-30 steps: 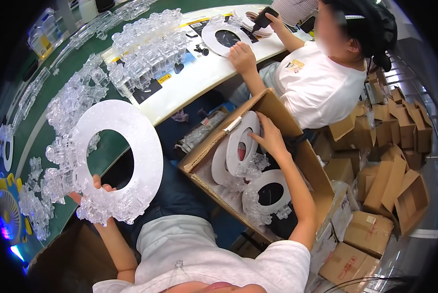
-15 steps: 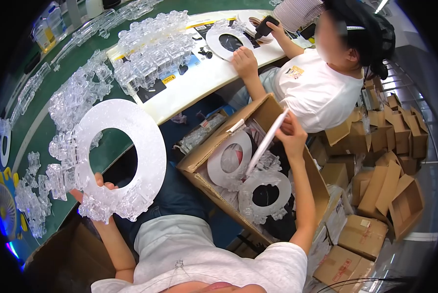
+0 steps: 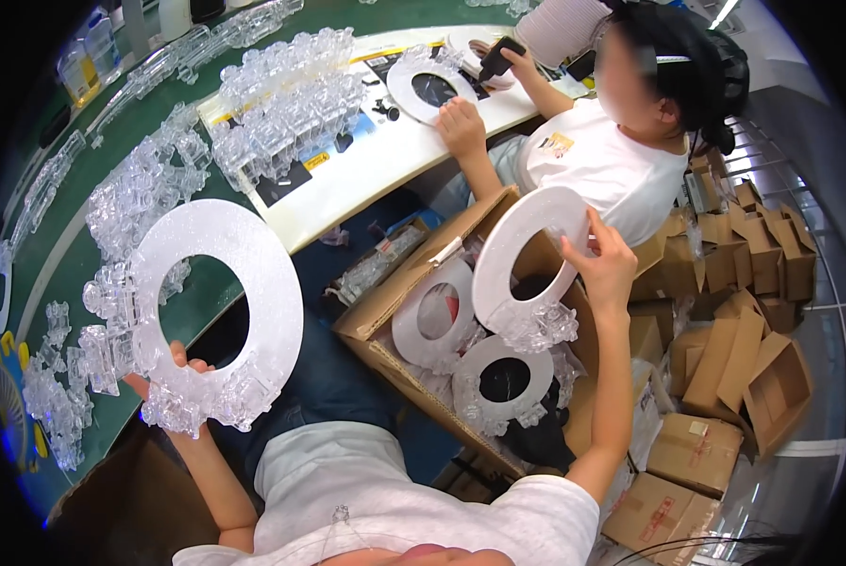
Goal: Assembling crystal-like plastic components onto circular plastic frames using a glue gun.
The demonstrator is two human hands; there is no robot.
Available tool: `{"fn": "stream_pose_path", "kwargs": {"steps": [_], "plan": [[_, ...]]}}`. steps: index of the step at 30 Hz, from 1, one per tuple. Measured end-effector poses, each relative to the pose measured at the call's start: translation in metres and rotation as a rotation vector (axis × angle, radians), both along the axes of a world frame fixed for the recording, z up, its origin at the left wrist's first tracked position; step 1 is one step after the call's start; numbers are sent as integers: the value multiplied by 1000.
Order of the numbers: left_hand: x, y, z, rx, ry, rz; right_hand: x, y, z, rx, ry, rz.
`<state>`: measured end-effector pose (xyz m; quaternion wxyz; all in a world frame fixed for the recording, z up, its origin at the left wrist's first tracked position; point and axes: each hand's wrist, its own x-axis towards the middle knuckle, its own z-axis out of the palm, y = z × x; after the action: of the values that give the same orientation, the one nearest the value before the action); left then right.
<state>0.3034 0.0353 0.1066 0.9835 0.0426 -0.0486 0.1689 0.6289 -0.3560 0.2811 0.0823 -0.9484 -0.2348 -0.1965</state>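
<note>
My left hand (image 3: 188, 361) grips a large flat white ring (image 3: 276, 302) by its lower rim, with fingers showing through the hole. Clear plastic pieces (image 3: 173, 407) cluster along that ring's lower and left edge. Held up over an open cardboard box (image 3: 411, 271), a second white ring (image 3: 498, 274) is pinched at its right rim by my right hand (image 3: 607, 259). Clear pieces (image 3: 536, 327) cling to its lower edge. Two more white rings, one upper left (image 3: 407, 325) and one lower (image 3: 464, 379), lie inside the box among clear pieces.
On the green table (image 3: 69, 226) lie heaps of clear plastic parts (image 3: 144, 184); more stand in rows on a white board (image 3: 324, 226). Across from me a co-worker (image 3: 602, 156) holds a black tool (image 3: 503, 58) near another ring (image 3: 399, 90). Cardboard boxes (image 3: 696, 457) crowd the right.
My right hand has lifted its ring and turned it from edge-on to face-on above the box. The left hand still holds its ring, almost unmoved.
</note>
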Motion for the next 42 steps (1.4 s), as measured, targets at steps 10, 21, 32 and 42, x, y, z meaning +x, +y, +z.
{"fn": "stream_pose_path", "kwargs": {"steps": [10,21,32,42], "plan": [[-6,-2,8,48,47,-37,0,31,33,-428,-54,-29],[-1,0,0,94,-30,-46,9,49,40,-609,87,-97],[-24,23,-39,329,-17,-152,19,49,30,-560,50,-11],[-30,31,-56,309,-92,-169,32,51,23,-553,115,-75]]}}
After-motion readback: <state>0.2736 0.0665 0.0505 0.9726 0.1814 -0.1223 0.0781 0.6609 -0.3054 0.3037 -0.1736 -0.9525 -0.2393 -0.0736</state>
